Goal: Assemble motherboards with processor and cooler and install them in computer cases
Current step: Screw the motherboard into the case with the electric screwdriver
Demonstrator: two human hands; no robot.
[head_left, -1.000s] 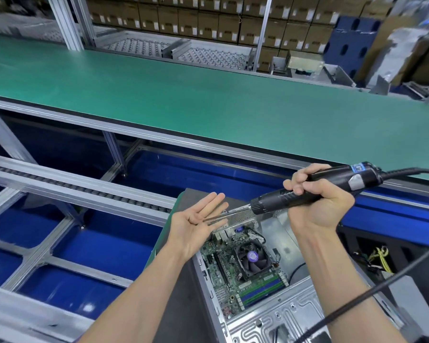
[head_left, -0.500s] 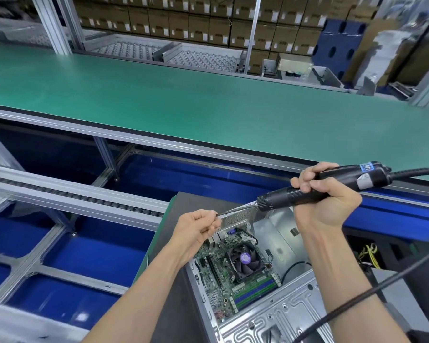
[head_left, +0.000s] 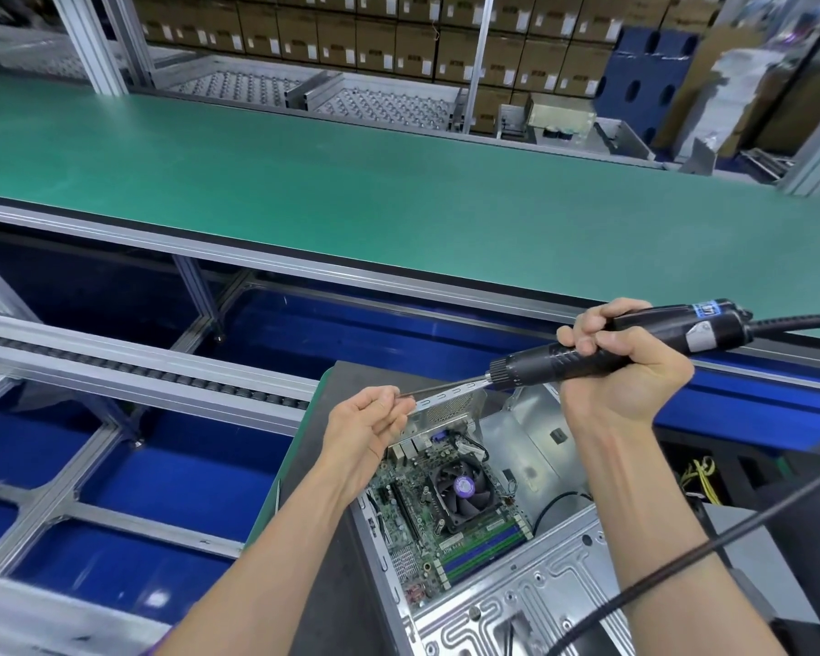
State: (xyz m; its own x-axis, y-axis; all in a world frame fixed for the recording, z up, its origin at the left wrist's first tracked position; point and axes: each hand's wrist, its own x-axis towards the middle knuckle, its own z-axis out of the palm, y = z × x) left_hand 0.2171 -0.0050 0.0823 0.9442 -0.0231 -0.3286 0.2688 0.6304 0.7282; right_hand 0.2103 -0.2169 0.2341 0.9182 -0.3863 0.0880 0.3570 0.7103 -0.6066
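Note:
An open metal computer case (head_left: 531,603) lies at the bottom centre with a green motherboard (head_left: 413,504) mounted inside. A black cooler fan (head_left: 462,490) with a purple hub sits on the board. My right hand (head_left: 621,371) grips a black electric screwdriver (head_left: 635,348), held almost level above the case with its bit pointing left. My left hand (head_left: 365,426) has its fingertips curled together at the bit's tip, above the case's rear wall. What the fingers pinch there is too small to see.
A long green conveyor belt (head_left: 398,191) runs across behind the case. Aluminium roller rails (head_left: 138,371) over blue flooring fill the left. The screwdriver's black cable (head_left: 682,561) trails across my right forearm. Stacked cardboard boxes (head_left: 398,40) line the back, yellow wires (head_left: 701,480) sit at right.
My left hand, flat and palm-up a second ago, has curled its fingers and closed them at the screwdriver bit's tip. The screwdriver has stayed almost level in my right hand.

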